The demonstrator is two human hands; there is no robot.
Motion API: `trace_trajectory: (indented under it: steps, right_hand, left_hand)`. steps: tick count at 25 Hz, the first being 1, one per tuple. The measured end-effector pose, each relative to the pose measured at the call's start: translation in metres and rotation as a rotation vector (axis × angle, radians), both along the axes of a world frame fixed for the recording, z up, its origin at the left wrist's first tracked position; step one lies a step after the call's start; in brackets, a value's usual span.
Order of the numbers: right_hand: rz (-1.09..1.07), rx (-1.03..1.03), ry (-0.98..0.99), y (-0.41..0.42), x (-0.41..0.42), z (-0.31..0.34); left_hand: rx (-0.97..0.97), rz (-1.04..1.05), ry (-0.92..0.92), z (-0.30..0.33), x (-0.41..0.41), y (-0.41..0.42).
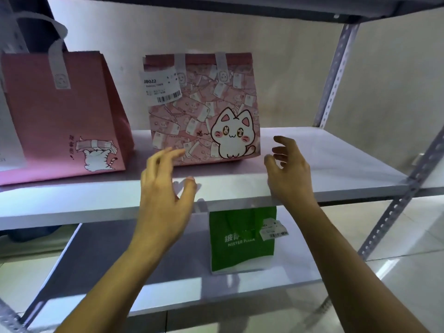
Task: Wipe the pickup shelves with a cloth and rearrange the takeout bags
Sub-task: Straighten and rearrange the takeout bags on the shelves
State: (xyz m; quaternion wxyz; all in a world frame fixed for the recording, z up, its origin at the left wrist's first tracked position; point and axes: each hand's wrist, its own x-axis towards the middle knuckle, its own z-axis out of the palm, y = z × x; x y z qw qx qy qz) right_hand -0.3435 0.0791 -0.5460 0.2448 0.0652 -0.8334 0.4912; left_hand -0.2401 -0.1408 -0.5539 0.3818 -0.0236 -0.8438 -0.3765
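Label [160, 88] reading J8022 on cat bag [204, 109]; green bag [241, 239] says MISTER PIZZA

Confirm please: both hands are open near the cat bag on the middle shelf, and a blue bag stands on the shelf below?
Not quite: the head view shows the lower bag is green, not blue. The left hand and right hand are open near the cat bag.
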Motion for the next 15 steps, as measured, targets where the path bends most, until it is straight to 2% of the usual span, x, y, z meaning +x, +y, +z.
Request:
trace_trajectory:
  steps: [4,8,11,15]
  right_hand:
    - [0.005,0.028,0.202,0.02,0.04,-0.022]
    - [0.033,0.089,0.319,0.037,0.072,-0.061]
    - [0.042,0.143,0.248,0.051,0.077,-0.103]
    - [0.001,0.085,0.001,0.072,0.053,-0.156]
  left_hand:
    - [-0.033,-0.156,0.043,-0.034,0.026,0.033]
    - [-0.073,-0.254,-0.018,-0.078,0.035,0.057]
    - [-0.018,-0.283,-0.146,-0.117,0.031,0.065]
    - [0.149,-0.278,-0.309,-0.172,0.012,0.063]
